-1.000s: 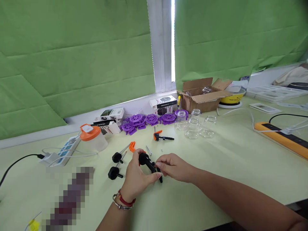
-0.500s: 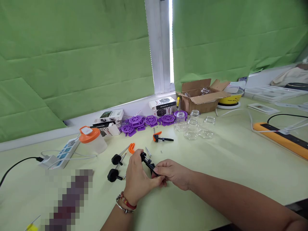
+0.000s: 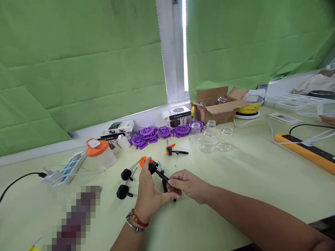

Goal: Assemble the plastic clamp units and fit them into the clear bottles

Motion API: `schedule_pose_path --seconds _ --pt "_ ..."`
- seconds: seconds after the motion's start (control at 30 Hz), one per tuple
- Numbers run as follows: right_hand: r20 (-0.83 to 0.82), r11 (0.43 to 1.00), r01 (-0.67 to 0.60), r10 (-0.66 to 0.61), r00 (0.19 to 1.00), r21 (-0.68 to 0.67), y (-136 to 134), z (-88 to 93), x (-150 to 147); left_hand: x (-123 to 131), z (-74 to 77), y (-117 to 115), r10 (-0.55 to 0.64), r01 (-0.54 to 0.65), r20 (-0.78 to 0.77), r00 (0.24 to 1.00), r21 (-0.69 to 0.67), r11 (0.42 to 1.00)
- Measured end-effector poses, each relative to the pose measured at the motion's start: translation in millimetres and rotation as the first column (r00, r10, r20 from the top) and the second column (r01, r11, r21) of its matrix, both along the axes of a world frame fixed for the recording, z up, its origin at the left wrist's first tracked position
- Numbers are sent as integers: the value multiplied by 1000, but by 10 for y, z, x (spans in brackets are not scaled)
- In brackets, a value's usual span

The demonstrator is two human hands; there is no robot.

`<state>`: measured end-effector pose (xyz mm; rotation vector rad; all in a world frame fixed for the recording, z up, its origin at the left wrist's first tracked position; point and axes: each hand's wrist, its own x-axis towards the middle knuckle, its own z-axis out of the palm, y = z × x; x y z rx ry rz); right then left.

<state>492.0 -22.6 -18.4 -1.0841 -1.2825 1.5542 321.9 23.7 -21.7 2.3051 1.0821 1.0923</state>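
My left hand [image 3: 151,190], with a red bracelet and a metal bangle at its wrist, is curled around a black part with a round head and a long bar [image 3: 161,174]. My right hand [image 3: 186,185] pinches the lower end of that bar; the fingertips hide part of it. Left of my hands lie two black round-headed pieces with metal rods, one upper [image 3: 126,174] and one lower [image 3: 123,191]. Just beyond my left fingertips are orange curved pieces [image 3: 142,161] and metal pins [image 3: 161,166]. Farther back lies a black-and-orange assembly [image 3: 171,150].
Purple wheel-like parts [image 3: 164,132], clear plastic jars [image 3: 208,141] and an open cardboard box [image 3: 218,113] line the back. An orange-lidded cup [image 3: 101,153] and a white power strip [image 3: 70,169] stand left; an orange power strip [image 3: 300,150] is right. Another person's hand [image 3: 327,119] shows at the right edge.
The black part has turned in my hands, so its round head and bar show more plainly. My left fingers have straightened a little. Another person's hand has appeared at the right edge.
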Motion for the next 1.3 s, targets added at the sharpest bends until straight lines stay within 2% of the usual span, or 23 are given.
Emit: schedule_pose_path --seconds 0.07,0.13,0.23,0.33,0.43,0.53,0.67,0.83,0.93,1.03,1.1,1.2,1.3 --pt "152 992 13 -32 988 125 2 33 45 -17 -6 -5 -42 42 77 996 -3 999" --pt "364 944 13 -139 921 329 10 59 110 -36 -5 -19 -78 86 170 982 -36 996" --pt "575 775 -50 -422 700 630 45 56 219 -52 22 -32 -24 103 346 938 -211 972" --pt "621 623 -188 -608 494 759 109 -13 299 -34 73 -5 85 187 500 862 -469 863" --pt "646 573 -300 -650 400 762 172 -105 329 4 110 39 124 324 584 802 -600 731" --pt "668 582 -327 -650 364 745 206 -163 322 26 113 68 142 360 607 782 -626 692" --pt "690 610 -323 -632 351 723 205 -164 280 23 79 97 163 343 606 779 -629 697" --pt "654 584 -295 -661 368 756 308 -112 217 21 29 135 186 334 618 764 -625 706" --pt "631 614 -168 -700 336 771 535 -95 202 9 28 155 249 223 607 755 -595 772" --pt "682 693 -52 -690 242 719 830 -110 192 -21 31 184 291 72 560 776 -536 841" --pt "720 731 -15 -667 191 682 997 -136 175 -46 22 208 295 16 543 786 -496 868" --pt "748 752 -27 -650 135 658 1145 -190 134 -79 -9 245 311 -32 523 794 -475 880" --pt "763 756 -104 -641 80 646 1195 -245 98 -108 -46 272 351 -74 491 797 -497 865"
